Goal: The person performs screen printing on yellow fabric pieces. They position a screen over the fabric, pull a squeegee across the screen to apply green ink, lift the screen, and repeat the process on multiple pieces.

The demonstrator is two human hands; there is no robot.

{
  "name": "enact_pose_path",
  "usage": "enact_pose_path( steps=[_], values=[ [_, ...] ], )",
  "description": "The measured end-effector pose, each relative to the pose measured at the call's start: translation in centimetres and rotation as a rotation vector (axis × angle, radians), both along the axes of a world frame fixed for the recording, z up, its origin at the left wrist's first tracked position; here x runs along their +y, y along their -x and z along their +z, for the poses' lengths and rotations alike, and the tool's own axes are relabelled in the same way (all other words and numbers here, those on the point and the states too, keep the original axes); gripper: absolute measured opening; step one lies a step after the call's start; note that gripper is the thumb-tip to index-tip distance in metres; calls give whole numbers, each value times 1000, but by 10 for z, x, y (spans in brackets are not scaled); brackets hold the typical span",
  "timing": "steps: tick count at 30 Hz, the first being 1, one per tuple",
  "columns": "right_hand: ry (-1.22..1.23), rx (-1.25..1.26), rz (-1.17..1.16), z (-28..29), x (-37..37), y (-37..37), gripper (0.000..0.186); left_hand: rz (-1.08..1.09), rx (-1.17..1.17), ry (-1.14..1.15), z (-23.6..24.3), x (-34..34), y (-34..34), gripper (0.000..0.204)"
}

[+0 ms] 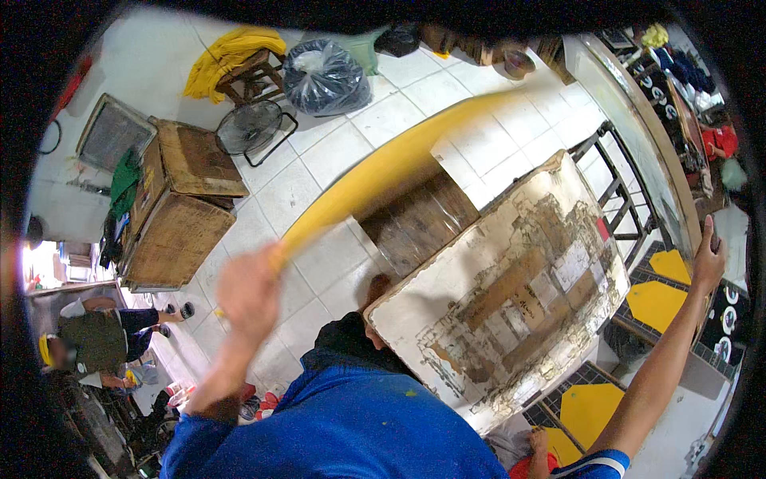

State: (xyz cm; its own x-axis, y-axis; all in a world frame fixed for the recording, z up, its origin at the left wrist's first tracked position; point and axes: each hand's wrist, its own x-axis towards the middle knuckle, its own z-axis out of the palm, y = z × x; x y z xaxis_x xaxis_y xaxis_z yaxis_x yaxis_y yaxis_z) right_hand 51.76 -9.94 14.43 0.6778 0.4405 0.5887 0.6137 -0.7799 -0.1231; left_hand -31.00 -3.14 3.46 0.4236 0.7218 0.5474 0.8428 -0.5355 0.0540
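Clock read from the middle of the view.

Left hand [249,294], one, at 8 o'clock: blurred, fingers closed on the near end of the yellow cloth. Right hand [708,254], one, on an outstretched bare arm at 3 o'clock: thumb raised, fingers partly curled; whether it grips anything, cannot tell.

Yellow cloth [383,164], one length: stretched from the left hand up to 1 o'clock in an arc, far end lost in blur.

Brown slab [419,219], flat, at centre: partly behind the cloth. White board [519,299], at 4 o'clock: scuffed, peeling, brown tape strips on its face; tilted in view, just beside the slab.

Yellow pieces [656,305], several, between 3 and 5 o'clock: on dark gridded surfaces. Black metal rack [618,191], towards 3 o'clock, beyond the board.

Black fan [249,128], at 10 o'clock, on white floor tiles. Cardboard box [171,243], worn, at 9 o'clock. Wooden stool [257,73], at 11 o'clock, bearing a yellow heap [231,54]; beside it, a clear plastic bag [327,78], dark contents.

Co-worker [96,343], one, at 8 o'clock, well apart.
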Motion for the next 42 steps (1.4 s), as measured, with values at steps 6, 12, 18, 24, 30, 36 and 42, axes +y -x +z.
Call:
enact_pose_path(
  steps=[6, 12, 18, 24, 30, 36, 42],
  values=[
    [24, 45, -46, -3, 3, 9, 99, -386, -429, 643, -143, -107, -54, 58],
    [35, -24, -23, -17, -4, -4, 107, -205, -86, 652, -231, -108, -62, 80],
    [-2, -50, -9, -26, -3, 5, 99, 805, -759, 831, -257, -51, 31, 60],
    [22, -55, -34, -18, -1, 44, 88, 826, -571, 483, -223, -43, 47, 63],
    [-88, -61, 46, -22, -7, 47, 87, 465, -407, 395, -122, -3, 114, 46],
    [121, -193, -181, -24, -7, 41, 67, 169, -536, 539, -165, 9, 27, 42],
    [-189, -85, 124, -14, -10, 94, 72, 96, -352, 1012, -230, -16, -74, 44]
  ],
)
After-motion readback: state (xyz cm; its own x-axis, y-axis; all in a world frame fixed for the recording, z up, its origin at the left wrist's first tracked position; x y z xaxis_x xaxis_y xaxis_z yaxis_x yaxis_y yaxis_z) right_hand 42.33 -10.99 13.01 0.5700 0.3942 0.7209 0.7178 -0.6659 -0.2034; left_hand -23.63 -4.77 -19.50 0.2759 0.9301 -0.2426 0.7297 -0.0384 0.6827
